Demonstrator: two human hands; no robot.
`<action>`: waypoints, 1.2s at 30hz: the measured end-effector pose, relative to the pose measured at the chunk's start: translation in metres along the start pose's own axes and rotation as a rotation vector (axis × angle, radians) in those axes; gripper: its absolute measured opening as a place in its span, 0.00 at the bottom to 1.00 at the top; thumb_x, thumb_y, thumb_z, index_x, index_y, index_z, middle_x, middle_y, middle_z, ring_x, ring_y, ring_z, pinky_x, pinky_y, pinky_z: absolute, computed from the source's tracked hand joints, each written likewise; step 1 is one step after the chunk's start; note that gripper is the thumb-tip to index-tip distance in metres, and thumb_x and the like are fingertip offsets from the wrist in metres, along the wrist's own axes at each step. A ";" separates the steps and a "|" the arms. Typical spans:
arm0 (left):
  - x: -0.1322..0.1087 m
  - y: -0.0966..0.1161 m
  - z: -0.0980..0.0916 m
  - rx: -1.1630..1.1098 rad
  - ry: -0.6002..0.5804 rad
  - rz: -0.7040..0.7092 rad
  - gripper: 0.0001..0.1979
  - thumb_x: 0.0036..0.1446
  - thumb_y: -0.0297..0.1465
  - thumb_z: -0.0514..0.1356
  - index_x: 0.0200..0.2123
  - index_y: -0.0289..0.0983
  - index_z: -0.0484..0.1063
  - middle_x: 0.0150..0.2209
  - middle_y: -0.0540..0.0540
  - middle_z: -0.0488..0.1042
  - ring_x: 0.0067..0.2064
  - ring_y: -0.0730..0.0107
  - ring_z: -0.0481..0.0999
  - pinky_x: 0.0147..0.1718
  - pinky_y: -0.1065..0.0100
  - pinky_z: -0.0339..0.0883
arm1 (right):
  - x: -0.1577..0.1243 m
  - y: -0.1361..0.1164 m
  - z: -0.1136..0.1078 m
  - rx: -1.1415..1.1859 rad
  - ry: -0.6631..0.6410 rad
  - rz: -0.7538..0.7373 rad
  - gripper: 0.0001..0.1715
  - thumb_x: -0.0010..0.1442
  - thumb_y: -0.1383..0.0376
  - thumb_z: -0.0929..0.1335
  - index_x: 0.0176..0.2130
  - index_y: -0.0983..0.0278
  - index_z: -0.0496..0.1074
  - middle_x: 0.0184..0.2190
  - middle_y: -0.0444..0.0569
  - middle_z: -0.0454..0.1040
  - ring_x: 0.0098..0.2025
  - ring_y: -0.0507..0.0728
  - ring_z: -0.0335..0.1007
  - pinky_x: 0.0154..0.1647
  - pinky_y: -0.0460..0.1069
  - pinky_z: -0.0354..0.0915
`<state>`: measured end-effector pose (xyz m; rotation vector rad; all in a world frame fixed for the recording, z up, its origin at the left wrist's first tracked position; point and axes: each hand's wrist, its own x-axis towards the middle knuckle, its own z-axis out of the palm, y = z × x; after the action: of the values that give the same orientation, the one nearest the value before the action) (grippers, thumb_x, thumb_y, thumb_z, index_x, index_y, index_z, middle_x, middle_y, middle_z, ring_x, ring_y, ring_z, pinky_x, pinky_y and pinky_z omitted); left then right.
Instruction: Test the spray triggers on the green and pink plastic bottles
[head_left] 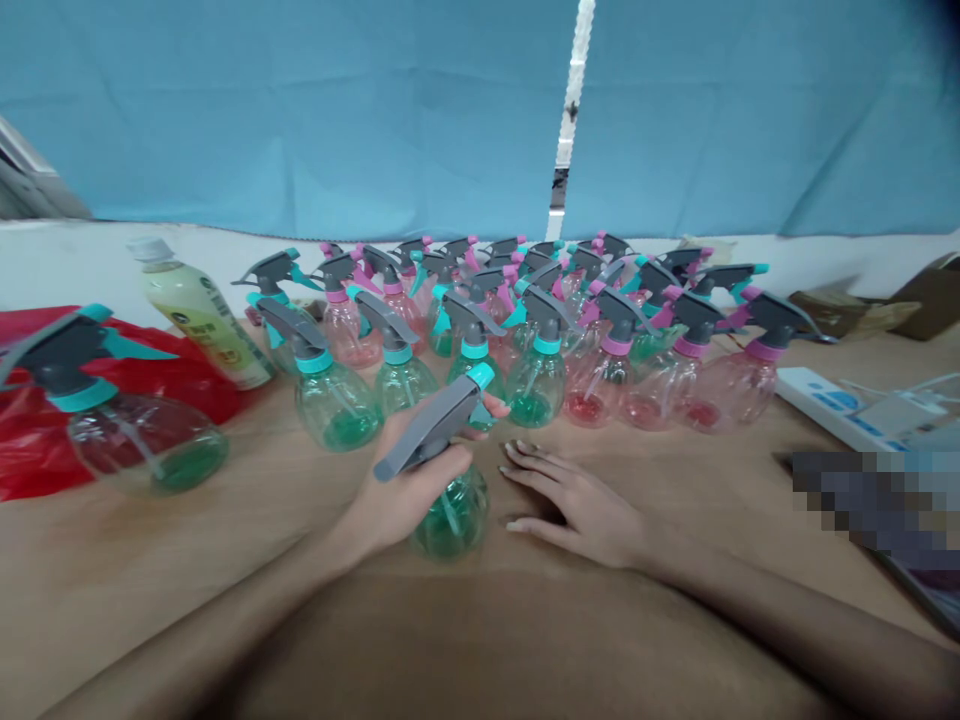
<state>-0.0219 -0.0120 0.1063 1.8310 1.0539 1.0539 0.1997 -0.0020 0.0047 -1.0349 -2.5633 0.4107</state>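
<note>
My left hand (409, 490) is wrapped round the neck of a green spray bottle (452, 520), just under its grey trigger head. The bottle stands on the wooden table in front of me, its turquoise nozzle pointing away to the right. To the right of it, my right hand (574, 500) rests on the table with its fingers spread, holding nothing. Just beyond both hands stand more spray bottles, among them a green one (534, 385) with a turquoise collar and a pink one (592, 385) with a pink collar.
Rows of green and pink spray bottles fill the table's back. At left are another green spray bottle (150, 445), a red plastic bag (37, 440) and a leaning drink bottle (202, 310). A white power strip (825, 400) and a partly blurred dark flat object (840, 510) lie at right.
</note>
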 end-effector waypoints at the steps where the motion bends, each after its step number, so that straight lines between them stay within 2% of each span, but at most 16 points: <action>1: -0.001 -0.001 0.000 0.005 0.003 0.003 0.18 0.50 0.28 0.56 0.44 0.47 0.74 0.48 0.53 0.76 0.47 0.60 0.76 0.46 0.63 0.68 | 0.000 0.000 0.000 0.002 0.001 -0.002 0.39 0.62 0.45 0.60 0.63 0.66 0.60 0.66 0.54 0.55 0.68 0.61 0.47 0.67 0.61 0.50; 7: -0.001 -0.002 0.000 0.054 0.031 -0.025 0.15 0.48 0.29 0.55 0.39 0.43 0.76 0.34 0.51 0.78 0.39 0.58 0.77 0.42 0.61 0.68 | 0.000 0.000 0.001 0.011 0.018 0.000 0.39 0.62 0.45 0.61 0.62 0.66 0.61 0.66 0.54 0.56 0.68 0.61 0.48 0.67 0.61 0.50; 10: 0.000 0.000 0.002 -0.017 0.048 -0.004 0.12 0.45 0.27 0.56 0.34 0.42 0.76 0.36 0.50 0.78 0.41 0.59 0.77 0.44 0.62 0.67 | 0.000 0.000 0.001 0.005 0.017 -0.001 0.39 0.62 0.45 0.61 0.62 0.66 0.61 0.66 0.54 0.56 0.68 0.61 0.48 0.67 0.60 0.51; 13: 0.000 0.000 0.002 -0.074 0.048 -0.002 0.11 0.45 0.27 0.56 0.32 0.41 0.75 0.37 0.50 0.78 0.40 0.60 0.77 0.42 0.62 0.68 | 0.000 0.000 0.001 -0.001 0.013 0.003 0.39 0.62 0.45 0.61 0.62 0.66 0.60 0.66 0.54 0.56 0.68 0.61 0.48 0.67 0.61 0.50; 16: 0.000 0.000 0.001 -0.058 0.033 -0.014 0.13 0.44 0.27 0.56 0.34 0.41 0.75 0.35 0.49 0.78 0.39 0.59 0.78 0.40 0.62 0.68 | 0.000 0.000 0.001 0.013 0.021 -0.001 0.39 0.62 0.45 0.61 0.62 0.66 0.60 0.66 0.54 0.56 0.68 0.61 0.48 0.67 0.61 0.50; 18: 0.001 0.001 0.000 -0.018 0.019 -0.003 0.15 0.45 0.27 0.55 0.37 0.43 0.76 0.36 0.50 0.79 0.41 0.58 0.78 0.43 0.60 0.68 | 0.000 0.000 0.001 0.021 0.024 -0.003 0.39 0.62 0.45 0.62 0.62 0.66 0.60 0.66 0.54 0.56 0.68 0.61 0.48 0.67 0.61 0.50; 22: 0.001 0.001 0.001 0.027 0.013 0.021 0.19 0.46 0.28 0.55 0.42 0.46 0.76 0.44 0.52 0.78 0.48 0.57 0.75 0.50 0.59 0.65 | 0.000 0.000 0.001 0.026 0.023 0.001 0.38 0.62 0.45 0.62 0.63 0.65 0.60 0.66 0.54 0.56 0.68 0.61 0.48 0.67 0.61 0.51; 28: -0.001 -0.003 0.005 0.054 0.086 -0.021 0.20 0.51 0.29 0.56 0.47 0.47 0.73 0.48 0.53 0.76 0.42 0.65 0.77 0.45 0.65 0.69 | 0.000 0.000 0.002 0.032 0.036 -0.013 0.38 0.62 0.46 0.62 0.62 0.65 0.61 0.65 0.55 0.57 0.68 0.62 0.49 0.67 0.60 0.50; 36: 0.003 0.004 0.006 0.085 0.072 -0.019 0.18 0.49 0.30 0.56 0.45 0.45 0.74 0.45 0.49 0.77 0.37 0.65 0.77 0.38 0.66 0.71 | 0.000 0.002 0.003 0.024 0.031 -0.005 0.38 0.62 0.46 0.62 0.63 0.65 0.60 0.66 0.54 0.56 0.68 0.61 0.48 0.67 0.61 0.50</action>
<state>-0.0148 -0.0119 0.1081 1.8584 1.1729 1.0859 0.1998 -0.0016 0.0016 -1.0183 -2.5275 0.4199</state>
